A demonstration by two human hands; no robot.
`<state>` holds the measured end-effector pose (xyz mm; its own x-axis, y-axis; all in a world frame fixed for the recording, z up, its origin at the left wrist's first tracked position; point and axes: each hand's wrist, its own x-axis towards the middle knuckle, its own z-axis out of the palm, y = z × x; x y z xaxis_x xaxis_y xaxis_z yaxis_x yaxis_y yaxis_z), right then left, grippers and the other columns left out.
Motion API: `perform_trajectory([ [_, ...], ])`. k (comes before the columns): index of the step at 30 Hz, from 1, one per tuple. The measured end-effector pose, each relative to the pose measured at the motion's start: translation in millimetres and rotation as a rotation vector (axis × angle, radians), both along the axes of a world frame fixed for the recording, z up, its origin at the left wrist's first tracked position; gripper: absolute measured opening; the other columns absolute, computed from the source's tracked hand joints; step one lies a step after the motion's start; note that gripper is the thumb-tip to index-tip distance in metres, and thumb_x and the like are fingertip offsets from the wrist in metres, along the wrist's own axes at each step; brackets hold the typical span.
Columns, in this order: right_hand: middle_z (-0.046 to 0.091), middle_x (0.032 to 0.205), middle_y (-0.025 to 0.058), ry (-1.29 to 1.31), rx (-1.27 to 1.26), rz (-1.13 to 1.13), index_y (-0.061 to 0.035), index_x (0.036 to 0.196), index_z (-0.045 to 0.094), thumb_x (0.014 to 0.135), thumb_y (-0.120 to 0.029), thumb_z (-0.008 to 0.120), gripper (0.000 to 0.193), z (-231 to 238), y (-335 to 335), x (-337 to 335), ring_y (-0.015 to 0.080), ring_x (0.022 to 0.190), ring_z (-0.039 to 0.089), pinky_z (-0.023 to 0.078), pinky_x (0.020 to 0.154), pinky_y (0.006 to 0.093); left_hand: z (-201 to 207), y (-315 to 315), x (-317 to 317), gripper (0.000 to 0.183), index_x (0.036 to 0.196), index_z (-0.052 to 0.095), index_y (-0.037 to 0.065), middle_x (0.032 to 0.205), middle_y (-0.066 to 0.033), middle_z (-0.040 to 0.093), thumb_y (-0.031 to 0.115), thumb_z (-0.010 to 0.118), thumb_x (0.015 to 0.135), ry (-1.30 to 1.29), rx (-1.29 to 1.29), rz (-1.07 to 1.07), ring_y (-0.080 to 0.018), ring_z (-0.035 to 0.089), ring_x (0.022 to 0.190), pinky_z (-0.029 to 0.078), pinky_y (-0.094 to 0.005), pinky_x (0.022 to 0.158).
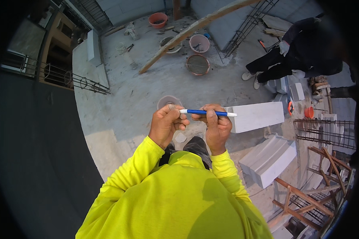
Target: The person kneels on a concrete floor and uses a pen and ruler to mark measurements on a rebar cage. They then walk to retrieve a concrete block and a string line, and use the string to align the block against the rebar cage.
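Observation:
A blue marker pen (203, 113) with white ends lies level across both my hands, in front of my chest. My left hand (166, 122) is closed, thumb and forefinger pinching around the pen's white left end. Closed round the blue barrel nearer the other end, my right hand (216, 129) holds the pen with thumb and fingers. The white right tip sticks out past those fingers. Just right of my right hand sits a long white block (259, 116). Behind my left hand, a pale round bucket (168, 100) is partly hidden.
More white blocks (269, 159) stack at the right, near crossed timber (307, 199) and rebar cages (327, 131). A slanting wooden beam (187, 34) crosses above several tubs, one with grey mix (198, 65). Another person (303, 51) in dark clothes stands far right. A floor edge (85, 135) runs along the left.

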<state>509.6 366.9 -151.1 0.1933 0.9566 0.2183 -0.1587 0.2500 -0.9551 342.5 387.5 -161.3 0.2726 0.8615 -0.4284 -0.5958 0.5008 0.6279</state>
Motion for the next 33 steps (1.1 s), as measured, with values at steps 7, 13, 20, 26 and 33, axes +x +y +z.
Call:
perform_trajectory([
  [7,0.072,0.084,0.0091,0.125,-0.154,-0.044,0.0024,0.101,0.065,0.101,-0.015,0.057,0.019,-6,6,54,0.0156,0.079,0.071,0.058,0.075,0.0278,-9,10,67,0.01,0.103,0.06,-0.003,0.088,-0.0153,0.071,0.003,0.056,0.096,0.253,0.314,-0.063,-0.0199,0.071,0.075,0.058,-0.029,0.064],
  [13,0.068,0.107,0.0174,0.134,-0.465,0.093,0.0079,0.128,0.056,0.096,-0.03,0.067,0.051,-49,17,136,0.0183,0.091,0.07,0.058,0.078,0.028,-81,25,122,0.01,0.097,0.059,-0.002,0.083,-0.0126,0.067,0.007,0.061,0.094,0.373,-0.028,-0.049,-0.0193,0.069,0.07,0.057,-0.0281,0.061],
  [20,0.066,0.109,0.0141,-0.05,-0.967,-0.138,0.0055,0.13,0.055,0.097,-0.027,0.063,0.047,-113,-15,234,0.0177,0.085,0.068,0.057,0.075,0.0287,-176,165,184,0.01,0.095,0.059,-0.002,0.081,-0.0108,0.066,0.009,0.06,0.094,0.472,-0.38,0.283,-0.0195,0.068,0.066,0.057,-0.0281,0.055],
  [26,0.066,0.101,0.0108,0.013,-0.94,-0.655,0.0018,0.12,0.06,0.096,-0.028,0.064,0.038,-131,-88,277,0.0171,0.076,0.067,0.057,0.066,0.0307,-194,396,252,0.05,0.122,0.057,-0.008,0.105,-0.0207,0.069,0.023,0.072,0.085,0.809,-0.414,0.346,-0.0295,0.071,0.089,0.058,-0.0398,0.072],
  [33,0.066,0.087,0.0082,0.171,-1.273,-0.869,0.0021,0.112,0.063,0.095,-0.021,0.062,0.029,-166,-200,200,0.0161,0.066,0.067,0.055,0.054,0.029,-267,381,267,0.058,0.13,0.058,0.0,0.122,-0.025,0.065,0.028,0.072,0.081,1.375,0.339,-0.238,-0.0381,0.059,0.119,0.046,-0.0423,0.102],
])
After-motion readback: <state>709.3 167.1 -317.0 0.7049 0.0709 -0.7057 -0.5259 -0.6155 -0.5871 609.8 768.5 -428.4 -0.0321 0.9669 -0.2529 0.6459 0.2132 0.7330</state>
